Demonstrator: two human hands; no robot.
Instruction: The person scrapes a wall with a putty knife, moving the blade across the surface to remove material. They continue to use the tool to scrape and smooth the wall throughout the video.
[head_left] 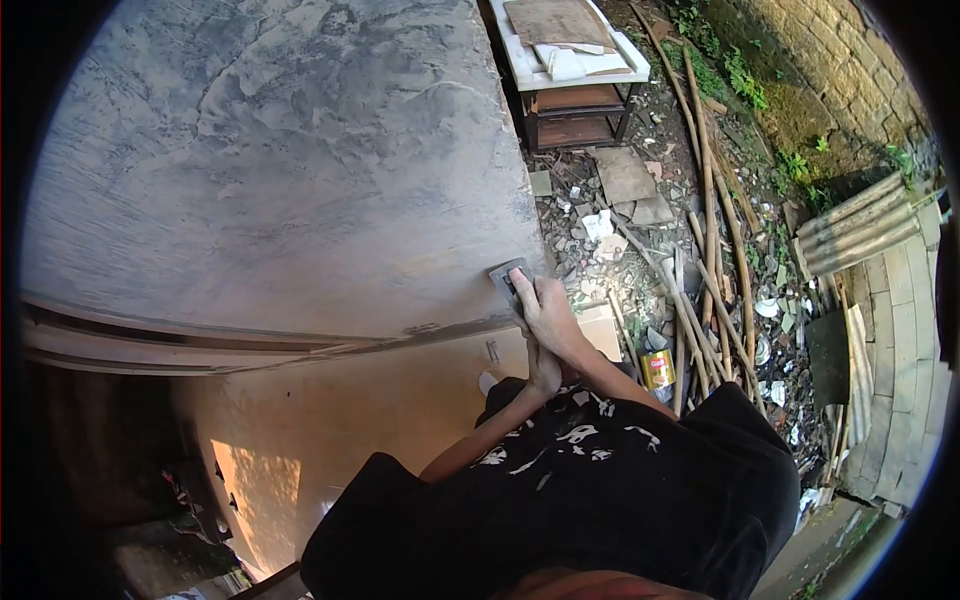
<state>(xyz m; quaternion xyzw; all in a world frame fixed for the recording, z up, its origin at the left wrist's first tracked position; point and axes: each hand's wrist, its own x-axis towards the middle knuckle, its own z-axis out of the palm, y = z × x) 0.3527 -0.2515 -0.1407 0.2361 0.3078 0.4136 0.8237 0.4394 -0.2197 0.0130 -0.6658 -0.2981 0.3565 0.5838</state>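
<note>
A grey plastered wall (300, 180) fills the upper left. At its lower right corner, my right hand (545, 312) is closed on a small dark trowel (507, 282), whose flat plate lies close to the wall's edge. Just below, my left hand (543, 368) is against the underside of my right hand and wrist. Its fingers are mostly hidden, so what they hold, if anything, cannot be made out. White splashes mark the black shirt (650, 490) beneath my arms.
A white-topped table (628, 68) carries boards at the top. Long poles (712, 220) lie over rubble (590, 240) on the right, near a yellow can (658, 370). Corrugated sheets (858, 225) stand farther right. A tan floor (360, 410) extends below the wall.
</note>
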